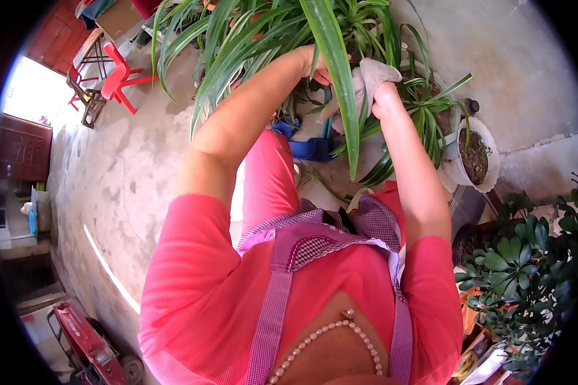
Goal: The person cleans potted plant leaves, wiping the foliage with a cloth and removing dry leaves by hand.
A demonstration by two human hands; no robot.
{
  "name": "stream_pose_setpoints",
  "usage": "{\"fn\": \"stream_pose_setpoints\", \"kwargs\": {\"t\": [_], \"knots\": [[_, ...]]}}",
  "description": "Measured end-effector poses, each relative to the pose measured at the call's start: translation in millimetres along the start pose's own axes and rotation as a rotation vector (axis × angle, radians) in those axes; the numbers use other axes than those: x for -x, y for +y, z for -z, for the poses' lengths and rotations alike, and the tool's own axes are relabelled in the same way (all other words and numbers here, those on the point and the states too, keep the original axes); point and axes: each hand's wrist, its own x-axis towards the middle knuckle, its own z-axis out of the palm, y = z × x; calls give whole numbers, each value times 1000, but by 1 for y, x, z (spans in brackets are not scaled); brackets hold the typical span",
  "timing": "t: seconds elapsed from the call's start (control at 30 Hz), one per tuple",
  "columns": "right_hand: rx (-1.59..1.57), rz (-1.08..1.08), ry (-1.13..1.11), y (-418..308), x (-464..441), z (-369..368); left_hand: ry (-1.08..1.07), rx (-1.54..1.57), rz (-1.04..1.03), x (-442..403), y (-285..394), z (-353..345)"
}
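Here, plain cloth [377,69] at right hand [383,95], amid leaves [342,83].

Left arm [244,115]: elbow bent left of centre, bare forearm angled up and right. Left hand [317,67] at upper centre, fingers curled downward, partly hidden; grip unreadable. Right arm [414,163]: forearm runs steeply up and slightly left. Right wrist [385,99] bent inward; right hand [374,78] covered, finger pose unreadable. Hands near each other, contact uncertain.
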Motion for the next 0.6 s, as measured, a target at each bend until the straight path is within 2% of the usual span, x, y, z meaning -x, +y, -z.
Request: {"fn": "stream_pose_setpoints", "kwargs": {"t": [0.07, 0.17, 0.33, 0.43, 0.53, 0.6], "knots": [[-9, 32, 50, 4, 9, 4, 33, 21, -18, 1, 2, -1], [224, -78, 187, -9, 53, -2, 88, 78, -7, 4, 5, -7], [481, -55, 330, -4, 92, 33, 31, 185, -1, 0, 3, -7], [173, 50, 173, 13, 119, 73, -2, 154, -46, 10, 7, -5], [142, 227, 139, 15, 156, 99, 20, 178, -91, 18, 11, -7], [191, 195, 169, 17, 166, 131, 68, 220, -137, 19, 12, -7]]}}
